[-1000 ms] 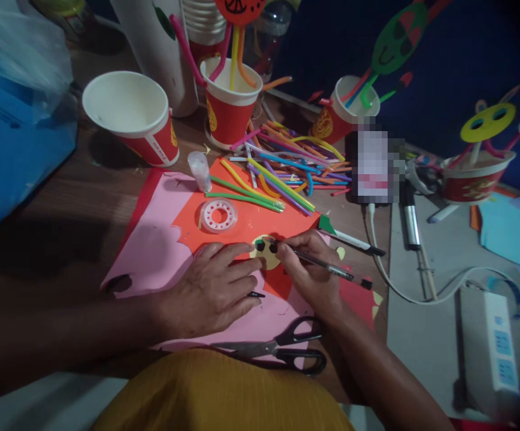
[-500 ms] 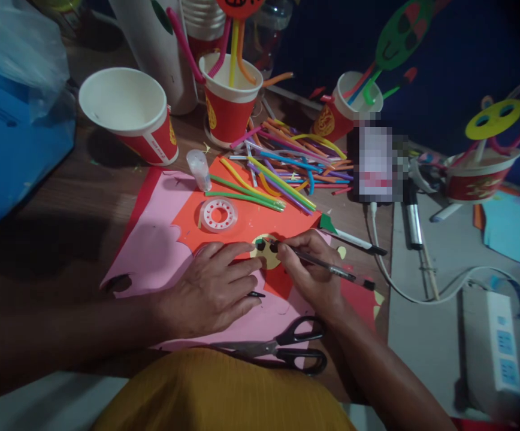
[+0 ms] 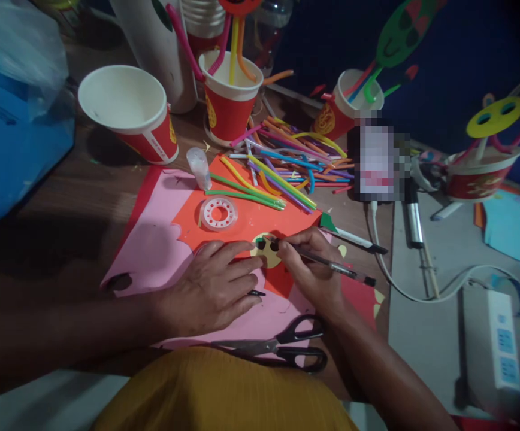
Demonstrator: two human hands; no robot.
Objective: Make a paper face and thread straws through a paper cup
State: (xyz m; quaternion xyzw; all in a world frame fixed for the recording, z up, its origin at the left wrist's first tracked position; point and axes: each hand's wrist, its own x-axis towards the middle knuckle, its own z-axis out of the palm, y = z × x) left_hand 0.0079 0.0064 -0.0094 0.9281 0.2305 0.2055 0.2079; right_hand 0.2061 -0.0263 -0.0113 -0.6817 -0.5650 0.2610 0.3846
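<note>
My right hand [image 3: 316, 266] pinches a black pen [image 3: 332, 264], its tip against a small yellow paper disc [image 3: 269, 258] that bears dark eye-like spots. Spread flat, my left hand [image 3: 217, 287] has its fingertips on the disc's left edge. A thin dark pointed thing pokes out from beneath the left fingers, mostly hidden. Orange paper [image 3: 280, 281] lies under the disc, on top of pink paper [image 3: 152, 239]. Just beyond the left hand sits a tape roll [image 3: 218, 214]. Black-handled scissors [image 3: 282, 347] rest on the pink paper's near edge.
Colourful bendy straws [image 3: 296, 158] are heaped behind the papers, beside a small clear bottle [image 3: 199, 169]. Red-and-white paper cups [image 3: 127, 114] stand at the back, some holding straw figures. A phone [image 3: 374, 161] with a white cable, a marker [image 3: 354, 239] and a power strip [image 3: 502, 341] are at right.
The pen's rear end has dipped very slightly while its tip stays on the yellow disc. My left hand keeps its place.
</note>
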